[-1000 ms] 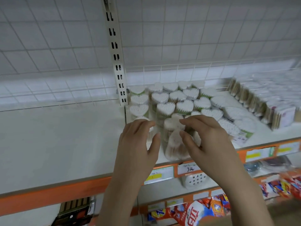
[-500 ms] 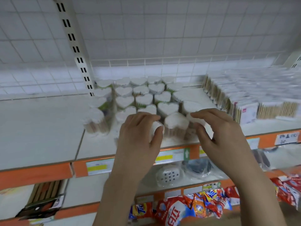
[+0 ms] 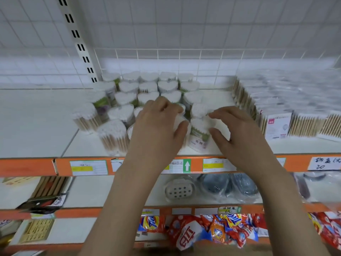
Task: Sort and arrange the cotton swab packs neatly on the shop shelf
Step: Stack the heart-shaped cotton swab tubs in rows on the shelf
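Two hands worked at the shelf's (image 3: 212, 151) front edge: the left hand (image 3: 156, 126) curled around a swab pack (image 3: 180, 120), the right hand (image 3: 238, 130) pinched the top of a green-labelled pack (image 3: 198, 134). Around them stood some twenty heart-topped packs (image 3: 147, 86), loosely rowed. Flat swab boxes (image 3: 278, 124) lined the right. White tiles (image 3: 203, 24) backed the white shelf; orange rails (image 3: 295, 162) carried price tags. Below lay a soap dish (image 3: 180, 190) and detergent bags (image 3: 217, 230).
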### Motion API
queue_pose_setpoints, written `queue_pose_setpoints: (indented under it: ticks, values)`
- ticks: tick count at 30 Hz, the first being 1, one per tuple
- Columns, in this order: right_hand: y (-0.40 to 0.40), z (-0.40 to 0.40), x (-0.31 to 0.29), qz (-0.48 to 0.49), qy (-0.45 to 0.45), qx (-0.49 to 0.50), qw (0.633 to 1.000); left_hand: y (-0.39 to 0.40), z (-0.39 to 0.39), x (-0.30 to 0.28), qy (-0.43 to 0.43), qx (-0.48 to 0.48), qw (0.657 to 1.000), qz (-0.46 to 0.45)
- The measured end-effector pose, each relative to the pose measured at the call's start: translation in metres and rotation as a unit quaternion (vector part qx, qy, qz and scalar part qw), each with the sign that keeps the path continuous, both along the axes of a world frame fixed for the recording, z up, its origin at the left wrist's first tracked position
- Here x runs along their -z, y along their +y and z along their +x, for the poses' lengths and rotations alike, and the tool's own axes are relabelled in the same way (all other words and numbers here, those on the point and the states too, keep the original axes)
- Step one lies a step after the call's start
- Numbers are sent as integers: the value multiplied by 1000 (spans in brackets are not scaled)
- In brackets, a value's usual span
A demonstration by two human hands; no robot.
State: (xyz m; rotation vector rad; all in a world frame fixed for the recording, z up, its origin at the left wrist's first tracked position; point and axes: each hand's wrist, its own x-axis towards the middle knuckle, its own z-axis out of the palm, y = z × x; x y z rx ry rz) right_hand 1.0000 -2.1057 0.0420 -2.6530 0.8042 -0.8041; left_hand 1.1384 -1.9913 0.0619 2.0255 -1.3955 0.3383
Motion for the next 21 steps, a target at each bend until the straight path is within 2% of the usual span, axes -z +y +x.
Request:
queue_pose_setpoints:
  ticks: [6, 12, 16, 21]
  values:
    - [-13, 0, 7, -2, 34, -62, 997, -23, -2, 9, -80, -68, 988, 112]
    - [-18, -2, 18, 18, 13, -73, 997, -25, -4, 16, -103, -84, 980, 151]
    - [-16, -2, 30, 52, -26, -43, 997, -19, -5, 17, -83, -45, 984, 151]
    - [-13, -1, 46, 134, -64, -22, 989, -10, -4, 13, -18, 60, 987, 148]
